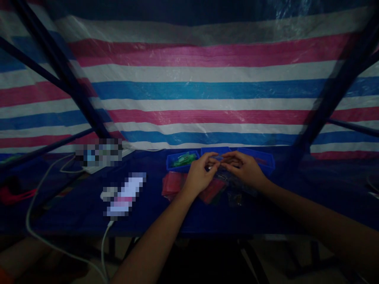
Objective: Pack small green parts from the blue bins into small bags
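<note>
My left hand (pixel 199 173) and my right hand (pixel 248 169) meet over the blue table, fingertips pinched close together. What lies between them is too small and dark to make out. Behind them stand a left blue bin (pixel 169 165) with green packets (pixel 184 159) in it, a middle blue bin (pixel 215 150) and a right blue bin (pixel 269 169). A stack of red packets (pixel 171 185) lies beside my left wrist, partly covered by it. More red packets (pixel 211 191) are under my hands. Near my right wrist lies a small clear plastic bag (pixel 235 198).
On the left lie a blurred-out phone (pixel 127 195) with a white cable (pixel 103 240), a pale small object (pixel 108 193) and a white power strip (pixel 102 163). Dark blue frame posts (pixel 334 90) rise on both sides before a striped sheet (pixel 189 90). Another person's arm (pixel 23 254) shows at lower left.
</note>
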`<action>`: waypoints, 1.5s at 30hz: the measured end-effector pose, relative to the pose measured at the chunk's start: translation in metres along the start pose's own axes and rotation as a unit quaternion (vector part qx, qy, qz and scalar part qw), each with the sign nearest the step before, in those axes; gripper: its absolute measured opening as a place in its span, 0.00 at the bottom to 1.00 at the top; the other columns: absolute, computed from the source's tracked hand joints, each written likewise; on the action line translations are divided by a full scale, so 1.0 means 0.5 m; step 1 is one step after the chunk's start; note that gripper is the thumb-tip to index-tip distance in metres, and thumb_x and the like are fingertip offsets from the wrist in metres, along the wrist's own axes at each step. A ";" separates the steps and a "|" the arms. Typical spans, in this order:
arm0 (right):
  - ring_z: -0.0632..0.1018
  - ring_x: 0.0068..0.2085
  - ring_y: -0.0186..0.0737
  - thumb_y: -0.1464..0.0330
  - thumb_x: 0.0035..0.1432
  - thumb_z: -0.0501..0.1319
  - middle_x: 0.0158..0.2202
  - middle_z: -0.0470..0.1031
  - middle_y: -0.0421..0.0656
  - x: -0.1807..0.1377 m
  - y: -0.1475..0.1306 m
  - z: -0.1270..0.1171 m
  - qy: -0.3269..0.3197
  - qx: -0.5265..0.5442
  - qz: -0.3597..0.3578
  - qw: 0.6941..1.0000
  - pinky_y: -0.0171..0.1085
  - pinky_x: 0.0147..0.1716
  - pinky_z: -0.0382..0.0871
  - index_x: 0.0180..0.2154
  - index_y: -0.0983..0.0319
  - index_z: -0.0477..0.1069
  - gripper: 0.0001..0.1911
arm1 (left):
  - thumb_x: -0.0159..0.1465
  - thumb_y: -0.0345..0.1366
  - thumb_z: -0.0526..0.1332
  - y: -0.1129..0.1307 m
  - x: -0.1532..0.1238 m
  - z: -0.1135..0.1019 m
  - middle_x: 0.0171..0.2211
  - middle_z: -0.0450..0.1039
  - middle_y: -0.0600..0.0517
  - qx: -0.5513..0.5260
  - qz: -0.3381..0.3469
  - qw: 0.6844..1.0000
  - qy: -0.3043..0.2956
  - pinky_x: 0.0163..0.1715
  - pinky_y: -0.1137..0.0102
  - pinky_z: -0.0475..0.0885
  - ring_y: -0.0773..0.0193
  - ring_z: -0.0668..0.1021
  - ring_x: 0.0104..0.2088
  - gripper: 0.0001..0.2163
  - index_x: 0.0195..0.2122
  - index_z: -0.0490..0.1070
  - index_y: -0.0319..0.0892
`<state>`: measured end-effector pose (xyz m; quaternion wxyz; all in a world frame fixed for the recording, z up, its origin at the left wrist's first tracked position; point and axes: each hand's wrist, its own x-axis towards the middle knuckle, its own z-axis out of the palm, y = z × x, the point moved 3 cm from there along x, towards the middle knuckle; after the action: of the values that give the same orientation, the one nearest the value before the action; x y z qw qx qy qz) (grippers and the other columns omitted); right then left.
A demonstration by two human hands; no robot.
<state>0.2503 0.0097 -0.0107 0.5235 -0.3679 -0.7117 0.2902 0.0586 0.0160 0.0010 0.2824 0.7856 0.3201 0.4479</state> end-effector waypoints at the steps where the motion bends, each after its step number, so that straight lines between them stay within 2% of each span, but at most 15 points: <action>1: 0.84 0.45 0.48 0.60 0.58 0.71 0.43 0.83 0.47 0.001 0.005 0.001 0.006 0.035 0.020 0.999 0.47 0.49 0.80 0.49 0.58 0.75 0.19 | 0.69 0.32 0.63 -0.002 0.000 0.001 0.44 0.82 0.48 -0.007 -0.003 1.000 0.003 0.48 0.61 0.79 0.58 0.84 0.45 0.17 0.59 0.69 0.46; 5: 0.84 0.44 0.46 0.60 0.52 0.75 0.42 0.83 0.47 0.006 0.012 -0.002 0.045 0.098 0.062 0.992 0.45 0.49 0.79 0.47 0.59 0.75 0.22 | 0.67 0.33 0.66 0.003 -0.001 0.001 0.46 0.81 0.48 -0.004 -0.001 1.000 0.020 0.45 0.63 0.80 0.59 0.84 0.43 0.19 0.59 0.69 0.45; 8: 0.84 0.43 0.45 0.60 0.48 0.77 0.40 0.82 0.46 0.007 0.015 -0.004 0.067 0.115 0.086 0.987 0.43 0.46 0.80 0.46 0.59 0.75 0.25 | 0.63 0.33 0.70 0.019 0.001 -0.001 0.52 0.78 0.46 0.054 0.051 0.997 0.026 0.47 0.61 0.79 0.56 0.81 0.48 0.21 0.57 0.72 0.46; 10: 0.84 0.41 0.44 0.60 0.47 0.77 0.39 0.82 0.45 0.006 0.019 -0.004 0.063 0.105 0.099 0.988 0.42 0.43 0.80 0.46 0.60 0.76 0.25 | 0.63 0.30 0.69 0.025 0.001 -0.001 0.54 0.76 0.47 0.085 0.079 0.993 0.020 0.48 0.62 0.79 0.57 0.79 0.51 0.20 0.56 0.73 0.47; 14: 0.83 0.37 0.44 0.58 0.51 0.75 0.39 0.83 0.46 0.003 0.026 -0.005 0.038 0.042 0.116 0.992 0.39 0.33 0.78 0.44 0.60 0.77 0.21 | 0.67 0.28 0.64 0.012 0.002 -0.003 0.50 0.76 0.49 0.110 0.067 0.992 -0.001 0.44 0.65 0.79 0.63 0.80 0.42 0.14 0.52 0.77 0.47; 18: 0.83 0.37 0.45 0.57 0.53 0.74 0.39 0.83 0.47 0.003 0.026 -0.016 0.078 0.012 0.116 0.990 0.36 0.27 0.75 0.43 0.60 0.77 0.20 | 0.67 0.30 0.65 0.006 0.000 -0.004 0.50 0.76 0.47 0.156 0.072 0.985 0.001 0.52 0.61 0.77 0.59 0.79 0.50 0.09 0.47 0.78 0.44; 21: 0.82 0.36 0.43 0.57 0.52 0.75 0.37 0.83 0.46 0.004 0.026 -0.018 0.101 0.030 0.103 0.989 0.36 0.27 0.74 0.42 0.60 0.77 0.20 | 0.66 0.34 0.67 0.016 -0.003 0.002 0.53 0.76 0.46 0.170 0.082 0.982 0.005 0.59 0.57 0.72 0.56 0.77 0.55 0.14 0.53 0.75 0.43; 24: 0.82 0.35 0.42 0.57 0.51 0.75 0.37 0.83 0.45 0.003 0.027 -0.008 0.078 0.078 0.096 0.989 0.36 0.28 0.74 0.42 0.60 0.77 0.20 | 0.67 0.37 0.67 0.026 -0.005 0.008 0.53 0.79 0.47 0.136 0.062 0.989 0.008 0.59 0.58 0.72 0.56 0.79 0.55 0.20 0.60 0.69 0.45; 29: 0.83 0.36 0.42 0.58 0.53 0.74 0.39 0.83 0.45 0.003 0.025 0.003 0.044 0.122 0.098 0.987 0.39 0.33 0.78 0.42 0.59 0.77 0.18 | 0.68 0.30 0.63 0.029 -0.002 0.004 0.41 0.83 0.54 0.090 0.023 0.995 0.021 0.52 0.64 0.75 0.62 0.83 0.45 0.18 0.59 0.69 0.47; 32: 0.83 0.36 0.42 0.59 0.53 0.74 0.41 0.83 0.45 0.006 0.020 0.003 0.036 0.145 0.094 0.984 0.42 0.38 0.80 0.44 0.59 0.77 0.19 | 0.67 0.28 0.63 0.029 0.001 -0.004 0.40 0.82 0.54 0.094 0.011 0.995 0.043 0.47 0.66 0.75 0.62 0.83 0.42 0.17 0.57 0.70 0.46; 37: 0.83 0.37 0.42 0.61 0.51 0.75 0.42 0.82 0.46 0.009 0.020 0.002 0.036 0.172 0.104 0.979 0.43 0.40 0.80 0.48 0.60 0.75 0.24 | 0.68 0.29 0.63 0.029 -0.001 -0.005 0.40 0.81 0.53 0.105 0.013 0.993 0.056 0.47 0.65 0.76 0.61 0.82 0.41 0.16 0.56 0.69 0.45; 39: 0.83 0.35 0.40 0.62 0.50 0.76 0.45 0.80 0.46 0.009 0.022 0.000 0.055 0.175 0.107 0.977 0.41 0.38 0.80 0.50 0.59 0.74 0.27 | 0.68 0.33 0.65 0.032 -0.004 -0.004 0.44 0.79 0.50 0.120 0.031 0.991 0.055 0.51 0.62 0.76 0.60 0.81 0.45 0.17 0.57 0.68 0.44; 42: 0.81 0.30 0.35 0.62 0.49 0.76 0.53 0.77 0.47 0.007 0.020 -0.006 0.078 0.158 0.097 0.980 0.39 0.33 0.79 0.53 0.56 0.72 0.30 | 0.62 0.38 0.72 0.037 -0.008 0.000 0.60 0.70 0.44 0.171 0.095 0.980 0.038 0.63 0.53 0.69 0.51 0.73 0.61 0.24 0.59 0.71 0.47; 44: 0.80 0.28 0.33 0.61 0.50 0.76 0.57 0.75 0.47 0.006 0.018 -0.008 0.073 0.144 0.089 0.983 0.38 0.30 0.78 0.52 0.55 0.72 0.29 | 0.60 0.37 0.74 0.036 -0.009 0.002 0.67 0.62 0.45 0.206 0.124 0.970 0.024 0.67 0.49 0.63 0.48 0.65 0.68 0.26 0.59 0.73 0.50; 45: 0.79 0.27 0.33 0.61 0.50 0.76 0.57 0.75 0.47 0.005 0.017 -0.008 0.066 0.138 0.089 0.984 0.38 0.30 0.78 0.52 0.56 0.72 0.28 | 0.61 0.35 0.73 0.034 -0.009 0.002 0.68 0.61 0.46 0.217 0.131 0.967 0.021 0.67 0.47 0.62 0.48 0.65 0.68 0.23 0.58 0.74 0.51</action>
<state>0.2558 0.0169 -0.0150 0.5874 -0.3723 -0.5931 0.4057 0.0621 0.0018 0.0108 0.0375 0.8535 0.3097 0.4174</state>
